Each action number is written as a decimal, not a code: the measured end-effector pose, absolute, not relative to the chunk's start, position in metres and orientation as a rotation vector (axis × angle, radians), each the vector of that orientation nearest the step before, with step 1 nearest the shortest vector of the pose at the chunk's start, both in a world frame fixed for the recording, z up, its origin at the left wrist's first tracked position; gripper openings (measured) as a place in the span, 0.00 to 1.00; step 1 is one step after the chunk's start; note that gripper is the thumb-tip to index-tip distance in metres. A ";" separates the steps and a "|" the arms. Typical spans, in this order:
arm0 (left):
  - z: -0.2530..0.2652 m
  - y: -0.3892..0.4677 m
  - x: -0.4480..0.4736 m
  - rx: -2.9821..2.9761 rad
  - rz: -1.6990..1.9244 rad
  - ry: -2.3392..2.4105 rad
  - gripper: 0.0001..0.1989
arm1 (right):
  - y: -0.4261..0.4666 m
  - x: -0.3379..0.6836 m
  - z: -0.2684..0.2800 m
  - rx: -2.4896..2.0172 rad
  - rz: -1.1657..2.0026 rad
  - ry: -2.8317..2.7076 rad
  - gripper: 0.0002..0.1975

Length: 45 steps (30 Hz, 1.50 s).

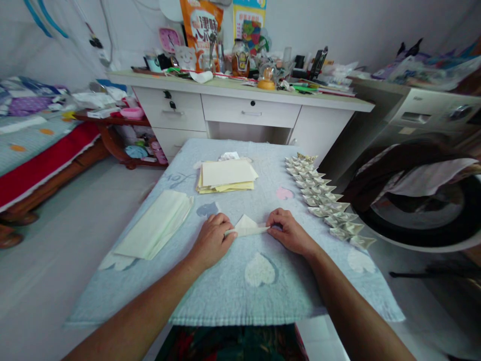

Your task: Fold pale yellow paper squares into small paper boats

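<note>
A small folded paper boat (246,225) with a pointed middle lies between my hands, low over the cloth-covered table (233,301). My left hand (215,236) pinches its left tip between thumb and fingers. At the other end, my right hand (288,230) grips the right tip the same way. Beyond them rests a stack of cream and yellow paper sheets (226,173). A pile of longer pale green paper (155,223) lies to the left. Several finished-looking paper boats (323,198) stand in rows along the table's right side.
Behind the table stands a white desk (251,110) crowded with a jar (240,59), an orange bag (201,35) and a pink clock (169,40). A washing machine (432,120) with clothes in its open door is at the right. A bed (41,145) stands at the left.
</note>
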<state>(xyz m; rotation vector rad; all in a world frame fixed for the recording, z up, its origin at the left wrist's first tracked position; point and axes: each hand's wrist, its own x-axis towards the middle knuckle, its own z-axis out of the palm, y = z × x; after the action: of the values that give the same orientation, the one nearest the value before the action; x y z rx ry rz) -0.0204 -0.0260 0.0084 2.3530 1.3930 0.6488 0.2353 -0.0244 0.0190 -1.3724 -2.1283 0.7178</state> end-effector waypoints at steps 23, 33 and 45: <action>0.010 -0.026 -0.026 2.346 0.619 1.492 0.12 | -0.025 0.217 0.015 -1.704 0.474 -2.136 0.07; 0.011 -0.027 -0.023 2.404 0.520 1.649 0.12 | -0.024 0.213 0.015 -1.736 0.454 -2.077 0.08; 0.011 -0.032 -0.018 2.474 0.398 1.778 0.10 | -0.025 0.212 0.014 -1.751 0.399 -2.049 0.09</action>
<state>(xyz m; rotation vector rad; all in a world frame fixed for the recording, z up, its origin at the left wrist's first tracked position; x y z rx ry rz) -0.0176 -0.0315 0.0115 2.4735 1.7777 0.3981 0.2116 -0.0251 0.0138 -1.7509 -2.0491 0.3986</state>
